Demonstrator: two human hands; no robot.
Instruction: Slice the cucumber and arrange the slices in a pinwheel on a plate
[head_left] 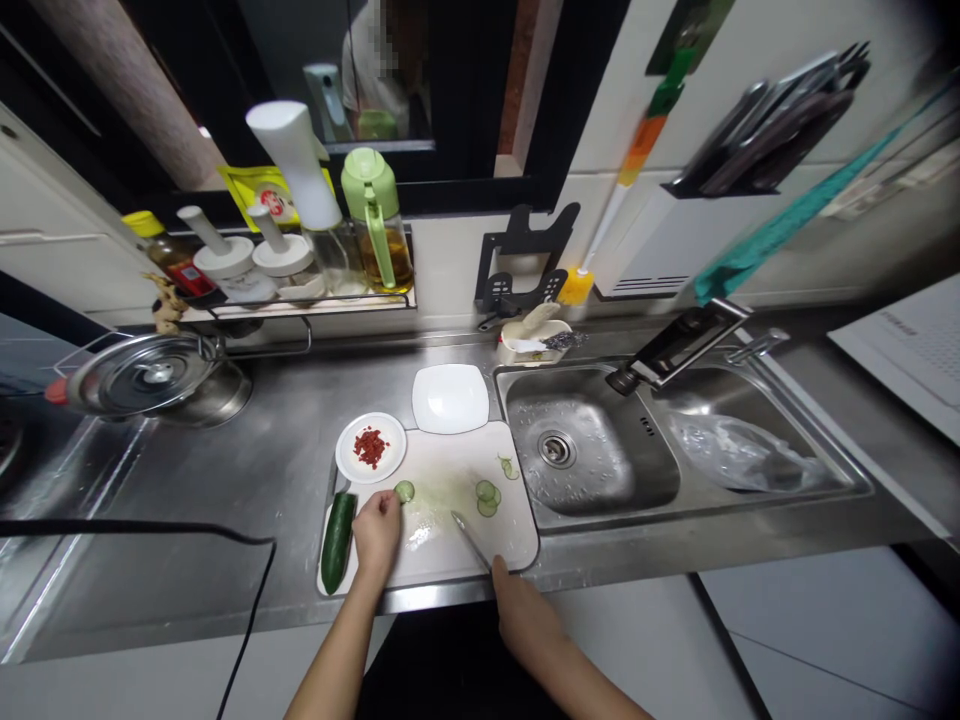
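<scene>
Knife point(472, 541) clamped in R hand point(529, 616), tip low over board point(448, 462). L hand point(376, 532) curled by cucumber slice point(405, 491); grip: can't tell. Cucumber point(339, 543) at board's L edge. Best: L fingertips tucked, clear of blade.

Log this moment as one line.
left hand: by cucumber slice | right hand: holding knife | cutting board: cucumber piece at left, slices at right
</scene>
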